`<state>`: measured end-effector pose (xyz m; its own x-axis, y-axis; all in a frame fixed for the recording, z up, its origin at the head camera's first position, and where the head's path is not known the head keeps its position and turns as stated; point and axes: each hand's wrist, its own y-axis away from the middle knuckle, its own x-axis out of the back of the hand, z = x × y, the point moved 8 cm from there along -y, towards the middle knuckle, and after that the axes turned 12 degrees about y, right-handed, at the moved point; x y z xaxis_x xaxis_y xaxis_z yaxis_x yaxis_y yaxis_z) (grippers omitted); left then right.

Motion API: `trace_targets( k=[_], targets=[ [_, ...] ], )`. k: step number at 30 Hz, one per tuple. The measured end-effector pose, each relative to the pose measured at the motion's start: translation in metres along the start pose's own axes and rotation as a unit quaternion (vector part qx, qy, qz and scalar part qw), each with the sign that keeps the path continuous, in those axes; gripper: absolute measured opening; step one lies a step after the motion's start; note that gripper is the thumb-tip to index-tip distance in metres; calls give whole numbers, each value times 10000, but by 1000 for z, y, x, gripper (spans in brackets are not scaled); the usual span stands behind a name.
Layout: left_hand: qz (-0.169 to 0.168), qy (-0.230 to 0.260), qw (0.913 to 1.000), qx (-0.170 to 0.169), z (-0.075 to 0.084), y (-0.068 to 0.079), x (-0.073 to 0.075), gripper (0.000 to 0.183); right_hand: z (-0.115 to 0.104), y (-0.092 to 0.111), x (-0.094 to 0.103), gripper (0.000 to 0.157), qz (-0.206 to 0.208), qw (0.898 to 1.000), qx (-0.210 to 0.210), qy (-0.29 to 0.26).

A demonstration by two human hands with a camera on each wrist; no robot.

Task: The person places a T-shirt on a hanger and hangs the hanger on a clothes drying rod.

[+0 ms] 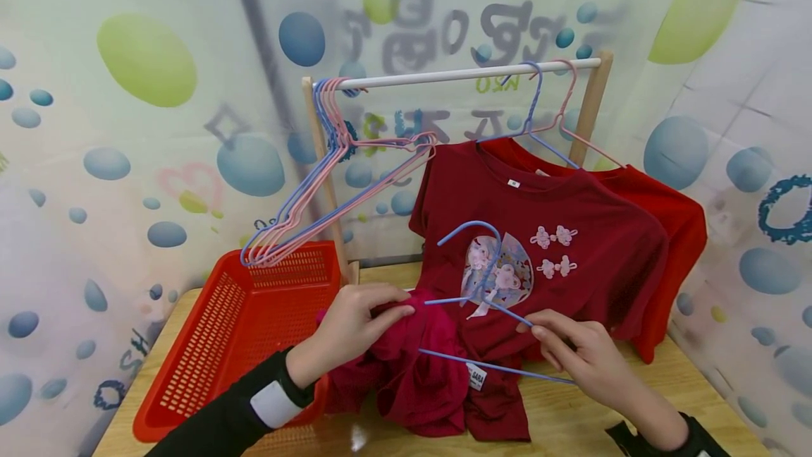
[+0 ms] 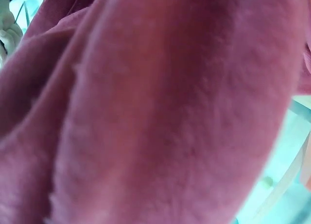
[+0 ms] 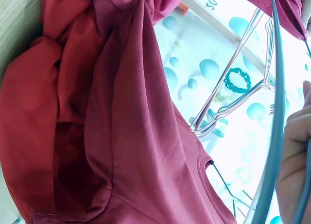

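Observation:
My left hand (image 1: 358, 323) pinches the top edge of a crimson garment (image 1: 415, 390) between thumb and fingers. That garment (image 2: 170, 112) fills most of the left wrist view, which hides the left fingertips there. My right hand (image 1: 580, 348) grips the right-hand end of a blue clothes hanger (image 1: 499, 251), whose hook points up. The hanger's left end is hidden at the garment's folds; I cannot tell how far inside it lies. In the right wrist view the hanger's bar (image 3: 278, 112) runs beside the right fingers (image 3: 297, 129).
Behind the hands, a dark red T-shirt (image 1: 438, 196) and a red top (image 1: 679, 231) hang from a rack's white rail (image 1: 438, 77). Several blue and pink hangers (image 1: 298, 203) hang at its left. A red plastic basket (image 1: 190, 372) stands on the wooden table (image 1: 717, 422).

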<state>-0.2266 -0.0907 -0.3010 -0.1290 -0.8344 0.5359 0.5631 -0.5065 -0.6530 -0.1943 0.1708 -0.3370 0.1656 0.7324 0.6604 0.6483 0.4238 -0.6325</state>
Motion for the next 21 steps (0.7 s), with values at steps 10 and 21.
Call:
trace_targets(
  k=[10, 21],
  targets=[
    [43, -70, 10000, -27, 1, -4, -4, 12, -2, -6, -4, 38, -81, 9998, -13, 191],
    [26, -11, 10000, -36, 3, -7, -8, 13, -5, -10, -10, 36, -149, 9997, 59, 171]
  ],
)
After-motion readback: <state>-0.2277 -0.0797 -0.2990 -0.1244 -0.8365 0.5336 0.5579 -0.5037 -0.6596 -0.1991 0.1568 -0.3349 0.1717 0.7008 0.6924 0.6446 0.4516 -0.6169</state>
